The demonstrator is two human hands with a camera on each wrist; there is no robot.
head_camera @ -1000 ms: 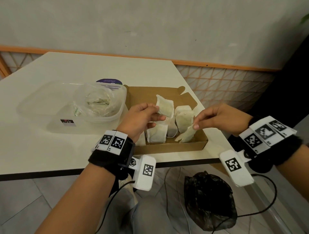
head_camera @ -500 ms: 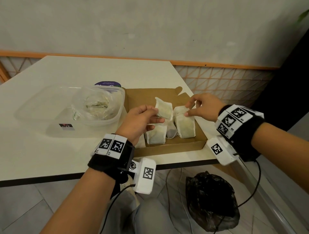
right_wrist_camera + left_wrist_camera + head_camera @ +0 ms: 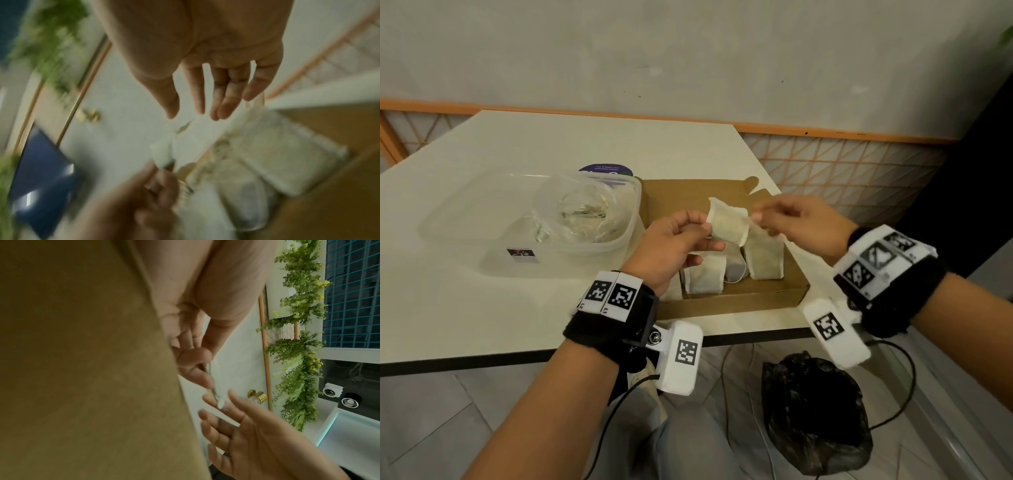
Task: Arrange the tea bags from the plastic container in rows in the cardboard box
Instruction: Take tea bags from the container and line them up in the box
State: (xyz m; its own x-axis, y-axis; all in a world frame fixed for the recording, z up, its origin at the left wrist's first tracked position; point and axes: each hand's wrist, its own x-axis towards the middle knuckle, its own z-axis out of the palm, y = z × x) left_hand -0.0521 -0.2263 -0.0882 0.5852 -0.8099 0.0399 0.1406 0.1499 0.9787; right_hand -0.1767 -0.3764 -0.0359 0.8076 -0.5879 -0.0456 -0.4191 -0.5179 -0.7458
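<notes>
My left hand (image 3: 702, 229) pinches a pale tea bag (image 3: 728, 224) by its left edge and holds it upright above the cardboard box (image 3: 756, 298). My right hand (image 3: 759, 215) hovers at the bag's right edge with straight, spread fingers and holds nothing; the right wrist view shows the right hand (image 3: 195, 113) a little short of the tea bag (image 3: 162, 152). Three tea bags lie in the box: one on the right (image 3: 763, 257), one in front (image 3: 705, 277), one between them (image 3: 734, 266). The clear plastic container (image 3: 632, 214) stands left of the box.
A crumpled clear bag with strings (image 3: 582, 212) lies in the container. A purple lid (image 3: 606, 169) sits behind it, and a clear lid (image 3: 465, 212) lies to its left. The table's front edge (image 3: 482, 359) is near my wrists. A black bag (image 3: 815, 411) and cables are on the floor.
My right hand let go of the tea bag it laid at the box's right side and moved up and left to the bag in my left hand. The left hand rose slightly.
</notes>
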